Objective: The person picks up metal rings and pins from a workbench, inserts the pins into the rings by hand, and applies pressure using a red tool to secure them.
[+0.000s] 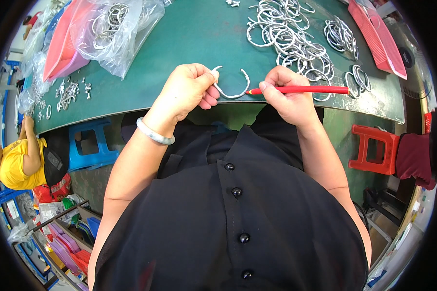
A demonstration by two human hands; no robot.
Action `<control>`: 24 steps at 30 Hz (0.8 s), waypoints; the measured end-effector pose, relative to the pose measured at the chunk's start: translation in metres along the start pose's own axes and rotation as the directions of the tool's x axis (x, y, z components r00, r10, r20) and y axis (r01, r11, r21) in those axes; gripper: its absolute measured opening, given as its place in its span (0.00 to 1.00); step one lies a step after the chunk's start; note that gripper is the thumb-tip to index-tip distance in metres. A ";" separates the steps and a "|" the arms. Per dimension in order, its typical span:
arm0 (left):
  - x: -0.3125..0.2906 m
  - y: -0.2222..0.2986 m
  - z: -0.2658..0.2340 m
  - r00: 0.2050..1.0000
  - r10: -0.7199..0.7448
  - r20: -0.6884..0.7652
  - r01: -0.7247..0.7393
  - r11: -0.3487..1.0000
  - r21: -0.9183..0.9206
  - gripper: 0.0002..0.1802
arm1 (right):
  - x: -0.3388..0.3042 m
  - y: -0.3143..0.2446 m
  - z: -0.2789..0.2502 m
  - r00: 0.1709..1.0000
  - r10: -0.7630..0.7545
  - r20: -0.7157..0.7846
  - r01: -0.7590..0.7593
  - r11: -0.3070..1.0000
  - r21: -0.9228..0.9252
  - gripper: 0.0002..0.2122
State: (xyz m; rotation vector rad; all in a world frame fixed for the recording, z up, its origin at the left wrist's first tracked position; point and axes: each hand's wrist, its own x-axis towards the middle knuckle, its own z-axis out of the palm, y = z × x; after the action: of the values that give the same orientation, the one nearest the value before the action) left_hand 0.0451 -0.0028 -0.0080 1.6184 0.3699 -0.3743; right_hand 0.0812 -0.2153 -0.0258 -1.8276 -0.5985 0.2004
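My left hand pinches one end of a silver, C-shaped open bangle between thumb and fingers, near the front edge of the green table. In my right hand is a long red pencil, lying nearly level. Its pointed tip is at the right side of the bangle's curve; whether it touches cannot be told for sure. Just beyond my right hand spreads a loose heap of similar silver bangles. A pale bracelet circles my left wrist.
A clear bag of bangles sits by a pink basket at far left. Small silver pieces lie nearer. More bangles and a red basket are right. Stools flank me; a person in yellow sits left.
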 end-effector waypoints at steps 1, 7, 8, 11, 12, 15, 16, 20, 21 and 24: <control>0.000 0.000 0.000 1.000 0.004 -0.001 -0.004 1.000 -0.001 0.10 | 0.000 0.000 -0.001 1.000 -0.001 0.000 0.001 1.000 0.000 0.07; -0.002 0.000 -0.006 0.998 0.035 0.053 -0.031 0.997 -0.065 0.10 | -0.001 0.003 0.002 0.989 0.097 -0.109 -0.045 0.914 0.403 0.06; -0.003 -0.002 -0.007 0.998 0.038 0.051 -0.035 0.997 -0.063 0.10 | -0.001 0.001 0.000 0.987 0.113 -0.117 -0.053 0.904 0.424 0.07; -0.004 -0.007 -0.013 0.993 0.100 0.060 -0.088 0.981 -0.173 0.11 | -0.001 0.006 -0.003 0.983 0.142 -0.117 -0.046 0.806 0.590 0.07; -0.004 -0.008 -0.015 0.993 0.106 0.052 -0.091 0.969 -0.231 0.11 | 0.000 0.009 -0.005 0.989 0.104 -0.108 -0.019 0.802 0.597 0.12; -0.005 -0.008 -0.019 0.989 0.132 0.064 -0.104 0.941 -0.323 0.11 | 0.003 0.007 -0.008 0.989 0.078 -0.124 0.033 0.706 0.707 0.19; -0.006 -0.008 -0.020 0.986 0.145 0.086 -0.106 0.928 -0.357 0.11 | 0.003 0.005 -0.012 0.995 0.041 -0.089 0.034 0.707 0.706 0.24; -0.010 0.000 -0.022 0.974 0.192 0.117 -0.134 0.913 -0.384 0.11 | 0.012 -0.004 -0.015 0.989 -0.105 -0.107 0.150 0.692 0.706 0.23; -0.013 0.001 -0.022 0.969 0.224 0.107 -0.169 0.911 -0.376 0.11 | 0.014 -0.009 -0.015 0.988 -0.111 -0.106 0.153 0.693 0.705 0.23; -0.020 0.006 -0.021 0.946 0.316 0.075 -0.278 0.908 -0.312 0.10 | 0.014 -0.027 -0.005 0.991 0.011 -0.131 0.075 0.771 0.633 0.14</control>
State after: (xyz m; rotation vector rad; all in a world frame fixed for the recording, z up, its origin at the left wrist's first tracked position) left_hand 0.0307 0.0173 0.0078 1.3214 0.0745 -0.1734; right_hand 0.0868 -0.2068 0.0034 -1.1512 -0.4005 0.2288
